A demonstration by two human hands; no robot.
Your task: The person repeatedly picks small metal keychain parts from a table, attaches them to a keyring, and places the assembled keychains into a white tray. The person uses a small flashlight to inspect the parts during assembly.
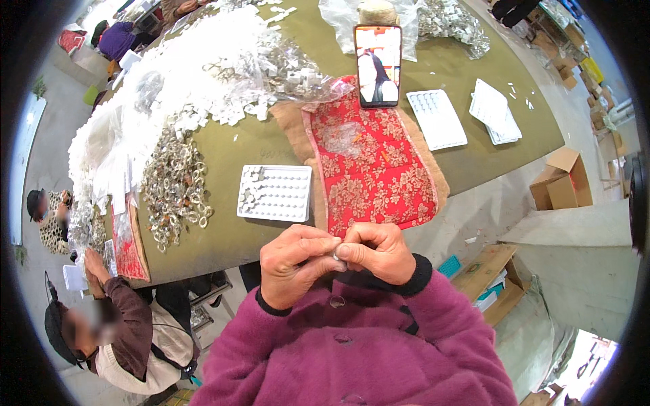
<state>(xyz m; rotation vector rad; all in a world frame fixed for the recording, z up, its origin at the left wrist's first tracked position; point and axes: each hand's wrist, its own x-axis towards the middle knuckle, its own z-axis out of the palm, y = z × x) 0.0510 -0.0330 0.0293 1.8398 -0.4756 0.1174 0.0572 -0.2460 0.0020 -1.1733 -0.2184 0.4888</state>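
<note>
My left hand and my right hand meet in front of my chest, at the near edge of the table. Both are closed, thumbs and fingers pinching at one spot. A small pale, shiny bit shows between the fingertips; its kind is too covered to make out. Just beyond them lies a red cloth with gold flowers, with a small clear plastic bag on it. To the left of the cloth, a white tray has rows of small bumps, and small pale pieces cover its left side.
A phone stands upright at the cloth's far end. White trays lie to the right. Ring-shaped pieces and white tags are heaped at left. Another person works at lower left. A cardboard box sits at right.
</note>
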